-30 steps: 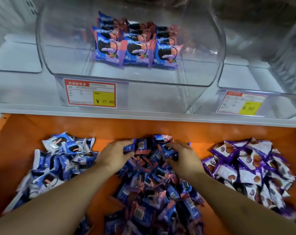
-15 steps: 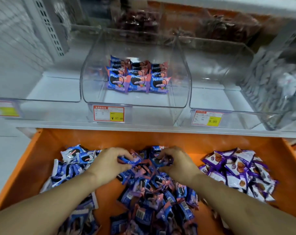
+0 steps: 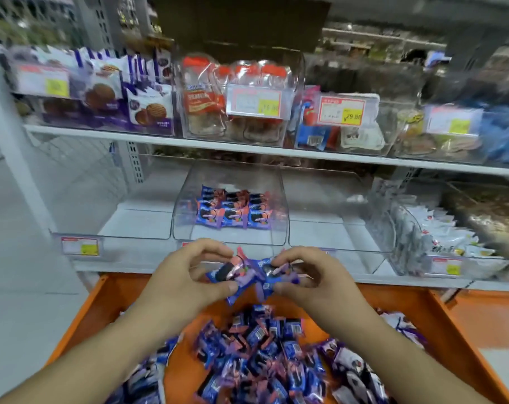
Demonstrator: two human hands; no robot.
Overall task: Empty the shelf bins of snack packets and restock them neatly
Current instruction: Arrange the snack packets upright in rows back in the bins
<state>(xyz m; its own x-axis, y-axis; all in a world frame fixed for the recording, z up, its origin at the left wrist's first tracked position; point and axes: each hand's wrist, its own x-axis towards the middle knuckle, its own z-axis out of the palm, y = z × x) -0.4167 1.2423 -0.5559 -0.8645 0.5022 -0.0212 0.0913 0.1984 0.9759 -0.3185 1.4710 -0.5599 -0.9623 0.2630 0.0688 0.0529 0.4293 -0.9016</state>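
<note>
My left hand [image 3: 186, 275] and my right hand [image 3: 311, 275] are raised together above the orange tray [image 3: 102, 304], each pinching blue-and-pink cookie packets [image 3: 247, 274] bunched between them. Below lies a loose pile of the same packets [image 3: 259, 354]. Straight ahead on the lower shelf stands a clear bin [image 3: 230, 205] holding a few neat rows of matching packets [image 3: 233, 212] at its back. The bin's front is open toward me, just beyond my fingertips.
An empty clear bin [image 3: 136, 220] stands left of the middle one and another [image 3: 335, 223] stands right of it. White packets [image 3: 439, 231] fill a bin at far right. The upper shelf [image 3: 247, 145] carries full bins with price tags. White-and-purple packets [image 3: 361, 371] lie at the tray's right.
Both hands rose from the pile in the tray, lifting a bunch of blue-and-pink packets up toward the middle bin. The view tilted upward, revealing the upper shelf.
</note>
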